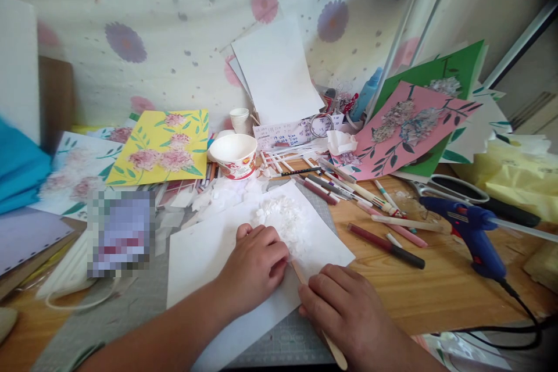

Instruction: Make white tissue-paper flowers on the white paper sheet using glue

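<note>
On a white sheet of paper (pixel 196 261) lies a round cluster of crumpled white paper bits (pixel 290 218), shaped like a flower head. My left hand (pixel 257 258) rests on the sheet at the near left edge of the cluster, its fingers curled; whatever they may hold is hidden. A flat wooden craft stick (pixel 300 272) is gripped in my right hand (pixel 346 305), closed around its middle. The stick's far tip reaches the near edge of the cluster, beside my left fingers. Its rounded near end sticks out below my right hand.
A paper bowl (pixel 235 154) stands behind the sheet among torn paper scraps. Pens and sticks (pixel 386 244) are scattered right. A blue glue gun (pixel 468 229) lies farther right near scissors (pixel 453 188). Yellow (pixel 126 138) and pink (pixel 383 160) flower pictures lean at the back.
</note>
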Demonstrator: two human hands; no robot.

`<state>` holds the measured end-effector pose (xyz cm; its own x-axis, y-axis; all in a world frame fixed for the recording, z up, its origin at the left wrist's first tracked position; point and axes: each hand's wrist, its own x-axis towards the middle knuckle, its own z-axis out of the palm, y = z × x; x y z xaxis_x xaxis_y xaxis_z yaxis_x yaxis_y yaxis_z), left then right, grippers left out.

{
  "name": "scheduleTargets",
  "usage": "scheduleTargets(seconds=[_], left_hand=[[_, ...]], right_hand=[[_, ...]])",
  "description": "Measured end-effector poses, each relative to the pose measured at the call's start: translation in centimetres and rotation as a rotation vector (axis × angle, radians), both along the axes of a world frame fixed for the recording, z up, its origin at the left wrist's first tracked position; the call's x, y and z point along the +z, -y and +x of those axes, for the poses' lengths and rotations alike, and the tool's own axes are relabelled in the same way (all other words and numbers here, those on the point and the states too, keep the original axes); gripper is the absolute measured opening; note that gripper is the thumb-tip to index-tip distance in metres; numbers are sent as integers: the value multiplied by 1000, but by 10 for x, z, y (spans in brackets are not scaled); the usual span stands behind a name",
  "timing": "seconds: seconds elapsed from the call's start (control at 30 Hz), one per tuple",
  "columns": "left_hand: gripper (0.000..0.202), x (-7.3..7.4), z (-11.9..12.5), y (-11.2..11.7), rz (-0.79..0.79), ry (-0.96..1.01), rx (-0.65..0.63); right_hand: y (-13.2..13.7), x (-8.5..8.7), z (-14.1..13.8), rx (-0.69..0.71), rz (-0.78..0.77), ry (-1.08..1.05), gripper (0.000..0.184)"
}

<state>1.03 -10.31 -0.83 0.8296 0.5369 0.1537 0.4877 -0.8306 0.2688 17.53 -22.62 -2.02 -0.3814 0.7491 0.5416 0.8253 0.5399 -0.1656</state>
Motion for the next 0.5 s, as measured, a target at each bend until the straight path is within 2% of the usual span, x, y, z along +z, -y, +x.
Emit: scheduleTargets(seconds=[0.17, 0.5], left_hand=[[13, 1, 0, 1, -22, -5, 16], [14, 0, 1, 0, -41, -7, 45]], right_hand=[[3, -1, 2, -14, 130, -58, 14], [1, -7, -1, 0, 83, -4, 17]])
